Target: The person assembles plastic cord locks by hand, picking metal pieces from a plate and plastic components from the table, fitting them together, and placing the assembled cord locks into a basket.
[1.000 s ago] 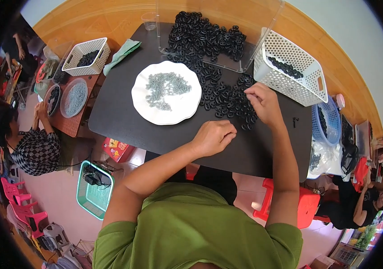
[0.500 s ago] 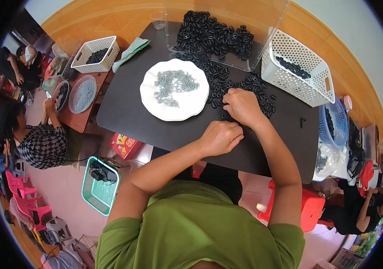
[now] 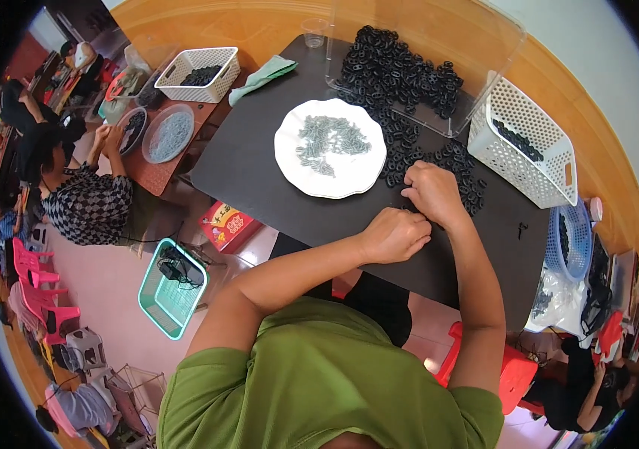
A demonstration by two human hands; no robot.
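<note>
Our right hand [image 3: 432, 193] sits at the near edge of the black rings [image 3: 439, 161] — they spread away from us, toward the clear tray [image 3: 484, 52]. Our left hand [image 3: 394, 233] is curled just behind; we cannot tell what either one pinches.

Bright, even light; sharp centre, fisheye-bent, black-vignetted rim.

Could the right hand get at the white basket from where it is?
Probably yes. The right hand rests on the black table among loose black rings, and the white basket stands just beyond on that side with its top open. Only low rings lie between them.
</note>
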